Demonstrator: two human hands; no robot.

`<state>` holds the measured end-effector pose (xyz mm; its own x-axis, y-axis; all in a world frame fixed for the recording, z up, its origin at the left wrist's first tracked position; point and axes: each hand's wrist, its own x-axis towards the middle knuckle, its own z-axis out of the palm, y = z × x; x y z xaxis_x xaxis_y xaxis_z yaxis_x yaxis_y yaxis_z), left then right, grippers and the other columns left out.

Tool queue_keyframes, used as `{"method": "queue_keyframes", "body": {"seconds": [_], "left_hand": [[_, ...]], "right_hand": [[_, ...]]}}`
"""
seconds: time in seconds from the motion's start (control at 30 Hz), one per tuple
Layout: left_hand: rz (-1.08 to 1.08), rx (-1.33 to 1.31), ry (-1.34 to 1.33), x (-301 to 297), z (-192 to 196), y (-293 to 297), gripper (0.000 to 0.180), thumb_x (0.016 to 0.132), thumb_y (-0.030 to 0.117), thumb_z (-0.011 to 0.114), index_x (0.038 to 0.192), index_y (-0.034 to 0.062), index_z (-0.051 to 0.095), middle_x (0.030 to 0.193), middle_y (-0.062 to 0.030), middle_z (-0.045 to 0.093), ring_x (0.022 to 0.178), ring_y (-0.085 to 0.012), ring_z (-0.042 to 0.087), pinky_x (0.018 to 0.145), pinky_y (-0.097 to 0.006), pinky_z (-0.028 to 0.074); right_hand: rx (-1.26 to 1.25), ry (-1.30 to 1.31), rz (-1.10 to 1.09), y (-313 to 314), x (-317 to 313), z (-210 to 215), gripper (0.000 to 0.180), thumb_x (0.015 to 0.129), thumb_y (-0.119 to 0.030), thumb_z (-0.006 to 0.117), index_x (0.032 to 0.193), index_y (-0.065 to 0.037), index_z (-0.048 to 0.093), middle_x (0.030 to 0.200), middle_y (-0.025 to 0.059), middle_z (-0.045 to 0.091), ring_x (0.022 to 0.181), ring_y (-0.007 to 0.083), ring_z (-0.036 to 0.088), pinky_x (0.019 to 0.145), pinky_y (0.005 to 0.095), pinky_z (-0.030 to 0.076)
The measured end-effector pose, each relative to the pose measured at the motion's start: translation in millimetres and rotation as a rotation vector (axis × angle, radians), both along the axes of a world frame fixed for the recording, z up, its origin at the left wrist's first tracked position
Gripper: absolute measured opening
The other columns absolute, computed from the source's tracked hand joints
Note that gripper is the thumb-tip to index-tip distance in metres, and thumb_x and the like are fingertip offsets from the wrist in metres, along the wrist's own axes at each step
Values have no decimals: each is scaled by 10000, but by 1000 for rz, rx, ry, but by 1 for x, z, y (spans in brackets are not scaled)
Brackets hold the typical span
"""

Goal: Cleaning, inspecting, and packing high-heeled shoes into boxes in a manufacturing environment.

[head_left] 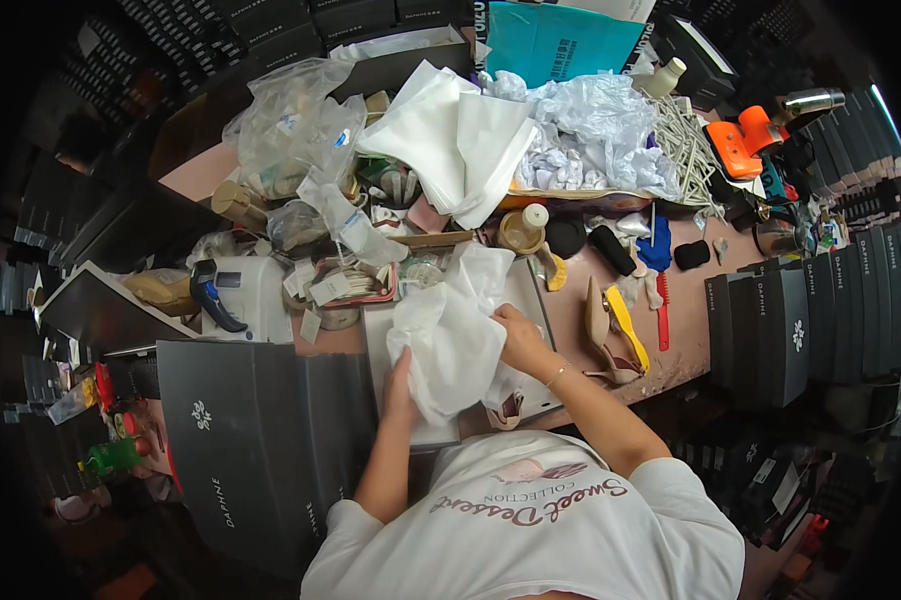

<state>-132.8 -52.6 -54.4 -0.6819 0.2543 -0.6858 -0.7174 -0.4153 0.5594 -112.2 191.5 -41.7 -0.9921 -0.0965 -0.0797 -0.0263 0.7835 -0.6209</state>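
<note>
head view: only one camera here, looking straight down at a really cluttered bench

tissue: big crumpled white sheet of tissue (448,340), bunched up over an open white box (535,300) right in front of the person

left hand: left hand (402,385) is under the lower left edge of the sheet, fingers tucked into the paper, so it looks like it's gripping it, palm mostly hidden

right hand: right hand (518,338) pinches the sheet's right edge, fingers closed on it

which is nearer: both are on it, tbh; the right one sits higher and more to the middle of the bundle, the left one lower down

long axis: the bundle runs roughly up-down in the picture, from near the body toward the far side, top end leaning a bit right

shoe: part of a beige shoe (508,408) pokes out below the paper, just under the right wrist; can't tell which way it points

beside: a beige heel (602,335) with a yellow shoehorn (627,328) lies just right of the box, dark boxes (255,430) on the left
</note>
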Motion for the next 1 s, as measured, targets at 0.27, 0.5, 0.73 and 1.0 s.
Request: {"method": "queue_keyframes", "body": {"seconds": [0.27,0.5,0.73,1.0], "left_hand": [[-92,420,-195,0,30,22,499,921,355,508,1297,28,484,1195,-121,597,1061,-238,595,922,-347,469],[-157,170,-24,-18,38,6,510,934,341,453,1279,-34,477,1195,-168,591,1057,-266,604,939,-366,473],[-19,146,-69,-20,24,-10,481,922,324,501,1227,-47,511,1140,-146,611,1001,-244,619,879,-344,497],[-40,66,-91,-24,23,21,418,904,235,572,1214,-40,519,1103,-134,618,967,-241,623,836,-342,507]], "right_hand": [[-651,101,261,-10,10,27,350,701,-94,670,1031,6,616,974,157,596,881,335,579,790,359,483],[-452,62,241,21,-37,53,342,684,-84,682,1009,9,624,954,156,601,866,328,584,779,357,481],[254,441,-354,130,-134,157,320,660,46,661,961,-14,572,886,155,542,753,327,593,653,382,488],[204,-214,71,197,-215,21,249,817,-218,508,859,15,582,902,196,644,789,375,596,761,434,463]]}}
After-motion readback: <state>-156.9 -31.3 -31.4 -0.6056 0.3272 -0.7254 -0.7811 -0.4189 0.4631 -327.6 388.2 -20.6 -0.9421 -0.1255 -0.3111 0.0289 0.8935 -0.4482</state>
